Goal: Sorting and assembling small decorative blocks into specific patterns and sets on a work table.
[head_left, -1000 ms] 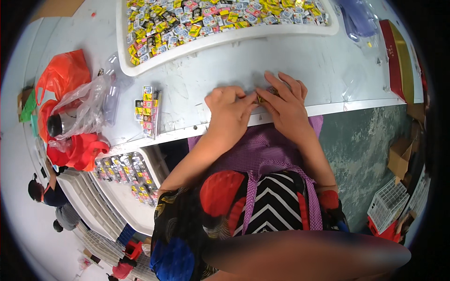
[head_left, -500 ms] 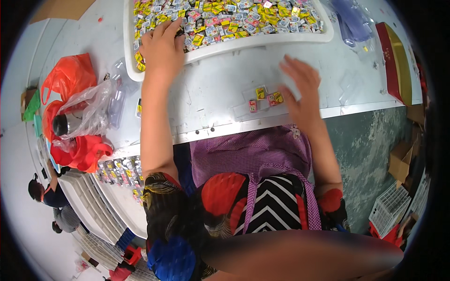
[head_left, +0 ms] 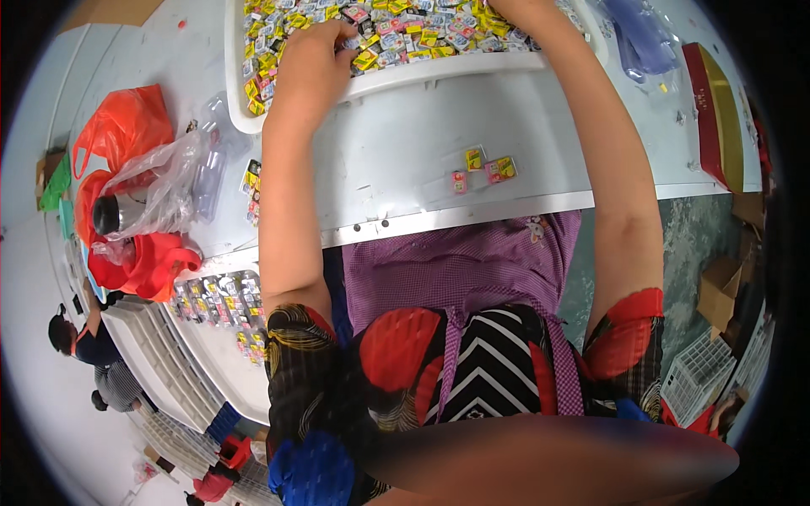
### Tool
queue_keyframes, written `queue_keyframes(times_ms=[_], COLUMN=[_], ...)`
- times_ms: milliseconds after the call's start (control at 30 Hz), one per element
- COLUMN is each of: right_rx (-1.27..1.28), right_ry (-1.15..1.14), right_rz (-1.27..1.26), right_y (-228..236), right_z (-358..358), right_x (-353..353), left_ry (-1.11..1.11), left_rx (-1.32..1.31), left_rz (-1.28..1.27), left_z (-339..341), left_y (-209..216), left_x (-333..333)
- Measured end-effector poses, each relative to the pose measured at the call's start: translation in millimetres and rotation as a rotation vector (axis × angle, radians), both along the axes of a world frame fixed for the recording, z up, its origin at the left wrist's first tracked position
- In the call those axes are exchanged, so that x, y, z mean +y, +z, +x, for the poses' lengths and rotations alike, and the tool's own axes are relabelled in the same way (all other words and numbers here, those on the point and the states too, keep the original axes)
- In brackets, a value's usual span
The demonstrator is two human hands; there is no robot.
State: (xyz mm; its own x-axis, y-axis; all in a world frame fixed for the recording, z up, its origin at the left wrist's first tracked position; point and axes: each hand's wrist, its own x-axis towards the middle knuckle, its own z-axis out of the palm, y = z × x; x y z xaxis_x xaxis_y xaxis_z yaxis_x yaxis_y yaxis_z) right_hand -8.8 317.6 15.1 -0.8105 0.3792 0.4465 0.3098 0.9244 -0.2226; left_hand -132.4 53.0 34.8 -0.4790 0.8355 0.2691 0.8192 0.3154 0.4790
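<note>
A white tray [head_left: 472,64] at the far side of the table is filled with tiny printed boxes [head_left: 396,38] in yellow, white, pink and black. My left hand [head_left: 316,72] reaches over its near rim, fingers and thumb curled down among the boxes; whatever is between them is hidden. Over the tray's right part is my right hand [head_left: 525,12], its fingers partly cut off by the picture's top edge. Between my forearms, near the table edge, a clear plastic blister holds a pink box [head_left: 459,181], a yellow one [head_left: 475,158] and a pink-and-yellow one [head_left: 501,169].
Left on the table are a red plastic bag [head_left: 131,126], a dark-capped bottle [head_left: 108,215] in clear plastic, and clear blisters [head_left: 211,181]. A lower tray [head_left: 211,371] holds filled packs. Purple-tinted plastic [head_left: 641,38] and a red-and-gold box [head_left: 710,118] lie right. People work at far left.
My right hand has moved from beside the blister on the table up and away to the big tray. My left hand has shifted slightly right among the boxes.
</note>
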Motion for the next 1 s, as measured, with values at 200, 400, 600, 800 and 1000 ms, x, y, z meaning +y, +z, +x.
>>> queue_keyframes(times_ms=[200, 400, 600, 800, 1000], right_rx=[0.366, 0.199, 0.076, 0.030, 0.019], right_ry=[0.115, 0.061, 0.047, 0.099, 0.045], right_rz=[-0.048, -0.411, -0.999, -0.691, -0.420], right_y=[8, 22, 6, -11, -22], right_z=[19, 108, 163, 165, 162], right_x=[-23, -92, -163, -193, -200], left_ry=[0.051, 0.090, -0.083, 0.033, -0.020], left_rx=[0.002, 0.325, -0.685, -0.402, -0.347], left_rz=[-0.061, 0.252, 0.048, 0.001, 0.054], left_z=[-6, 31, 123, 163, 169], left_y=[-5, 6, -5, -33, -40], left_x=[-6, -29, -76, -80, -73])
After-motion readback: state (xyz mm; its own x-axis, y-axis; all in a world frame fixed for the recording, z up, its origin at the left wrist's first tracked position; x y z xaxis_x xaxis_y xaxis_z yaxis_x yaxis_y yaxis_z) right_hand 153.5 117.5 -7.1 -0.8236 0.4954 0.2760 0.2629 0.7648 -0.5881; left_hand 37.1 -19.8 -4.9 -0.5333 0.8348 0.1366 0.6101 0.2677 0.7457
